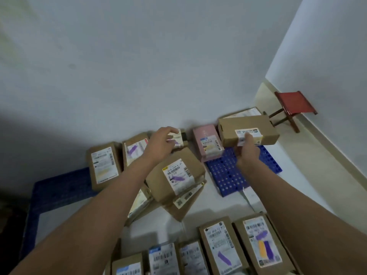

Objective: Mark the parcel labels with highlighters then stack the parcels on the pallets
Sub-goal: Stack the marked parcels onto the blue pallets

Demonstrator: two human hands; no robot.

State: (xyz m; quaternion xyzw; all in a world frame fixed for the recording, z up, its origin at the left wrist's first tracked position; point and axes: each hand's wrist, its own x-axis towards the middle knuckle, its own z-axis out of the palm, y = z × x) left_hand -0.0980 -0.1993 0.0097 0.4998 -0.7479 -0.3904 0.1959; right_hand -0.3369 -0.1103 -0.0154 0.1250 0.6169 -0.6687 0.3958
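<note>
Head view, fingers (249, 138) gripping parcel (248, 130) — underneath

A pile of parcels (174, 175) is set in the middle, partly on the left pallet (59, 187). To its right lies a second pallet (228, 175), on whose far end a parcel (208, 143) is laid. Above that pallet a long parcel (248, 130) is held by the right hand (248, 153). A row of parcels (218, 251) is laid nearest. A stool (292, 106) is placed far right by the wall.
</note>
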